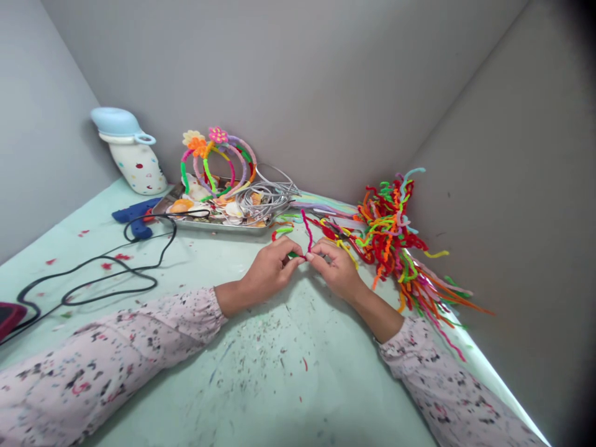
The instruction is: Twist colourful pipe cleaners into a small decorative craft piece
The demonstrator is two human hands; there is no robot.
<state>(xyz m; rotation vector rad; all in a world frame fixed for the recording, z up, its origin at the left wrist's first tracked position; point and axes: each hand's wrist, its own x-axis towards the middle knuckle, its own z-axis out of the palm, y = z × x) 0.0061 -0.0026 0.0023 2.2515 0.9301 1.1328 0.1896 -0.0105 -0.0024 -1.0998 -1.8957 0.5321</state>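
both hands, left hand (267,270) and right hand (336,268), pinch a pink pipe cleaner (307,231) between fingertips, just in front of the metal tray (218,225)

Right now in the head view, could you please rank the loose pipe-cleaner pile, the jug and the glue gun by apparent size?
1. pipe-cleaner pile
2. jug
3. glue gun
The pile reaches nearer the camera, so real sizes are unsure.
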